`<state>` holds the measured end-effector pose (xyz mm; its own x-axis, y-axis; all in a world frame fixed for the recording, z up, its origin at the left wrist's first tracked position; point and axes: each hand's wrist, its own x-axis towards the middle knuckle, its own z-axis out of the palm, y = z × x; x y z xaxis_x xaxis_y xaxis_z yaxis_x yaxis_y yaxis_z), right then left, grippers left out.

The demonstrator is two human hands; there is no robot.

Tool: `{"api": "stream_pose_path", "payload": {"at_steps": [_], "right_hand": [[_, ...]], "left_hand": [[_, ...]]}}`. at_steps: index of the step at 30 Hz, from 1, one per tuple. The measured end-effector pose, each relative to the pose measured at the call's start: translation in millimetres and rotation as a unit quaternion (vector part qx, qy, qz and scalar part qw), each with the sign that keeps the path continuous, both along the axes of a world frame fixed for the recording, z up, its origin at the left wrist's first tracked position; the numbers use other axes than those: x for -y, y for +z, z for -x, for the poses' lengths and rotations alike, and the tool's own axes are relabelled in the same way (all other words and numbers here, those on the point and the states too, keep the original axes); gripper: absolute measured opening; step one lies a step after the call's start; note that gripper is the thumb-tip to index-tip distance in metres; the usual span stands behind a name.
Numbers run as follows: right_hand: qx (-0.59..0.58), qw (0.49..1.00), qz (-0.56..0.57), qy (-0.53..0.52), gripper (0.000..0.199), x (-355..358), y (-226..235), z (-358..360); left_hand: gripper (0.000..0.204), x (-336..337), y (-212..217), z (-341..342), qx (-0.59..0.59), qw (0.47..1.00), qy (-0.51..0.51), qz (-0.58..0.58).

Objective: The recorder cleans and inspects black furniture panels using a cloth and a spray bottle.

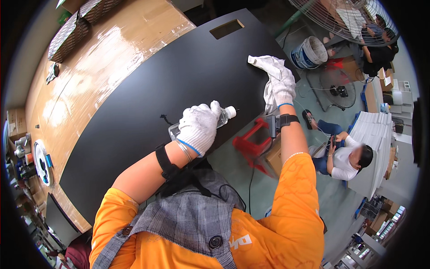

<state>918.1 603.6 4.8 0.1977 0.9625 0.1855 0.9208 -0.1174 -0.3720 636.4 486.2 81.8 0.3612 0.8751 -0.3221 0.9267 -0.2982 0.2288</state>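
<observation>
My left hand (199, 126), in a white knit glove, grips a clear plastic bottle (224, 115) with a white cap, held on its side over the near edge of a large black panel (148, 112). My right hand (283, 87), also gloved, presses a white cloth (268, 65) flat against the panel's right end. Both wrists carry black straps. A small dark scrap (165, 119) lies on the panel just left of the bottle.
The black panel has a rectangular cutout (227, 28) and rests on a cardboard-wrapped surface (103, 58). A red stool (251, 141), a white bucket (309, 53) and fans (345, 20) stand on the green floor. A person (347, 157) sits at the right beside a white stack (374, 134).
</observation>
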Motion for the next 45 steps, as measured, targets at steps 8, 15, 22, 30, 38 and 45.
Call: {"api": "stream_pose_path", "payload": {"at_steps": [8,15,22,30,38,45], "right_hand": [[-0.021,1.000,-0.004,-0.001,0.032,1.4,-12.8,0.9],[-0.023,0.999,-0.038,0.006,0.033,4.0,-17.1,-3.5],[0.012,1.000,-0.009,0.015,0.041,4.8,-9.3,1.2],[0.036,0.988,0.150,0.012,0.032,61.7,89.4,116.8],[0.000,0.995,0.094,0.042,0.043,81.8,7.9,89.2],[0.276,0.944,0.167,0.066,0.040,82.4,3.1,78.9]], "left_hand": [[0.058,-42.3,2.9,-23.6,-0.067,0.997,0.026,-0.013],[0.053,-24.4,7.9,-19.2,-0.130,0.988,-0.082,0.001],[0.067,-6.9,17.2,28.6,-0.065,0.998,-0.009,0.014],[0.073,9.2,3.9,162.6,0.105,0.961,0.163,-0.198],[0.072,4.6,-26.4,359.3,0.407,0.765,0.413,-0.282],[0.016,-2.9,-16.5,443.9,0.355,0.776,0.371,-0.366]]}}
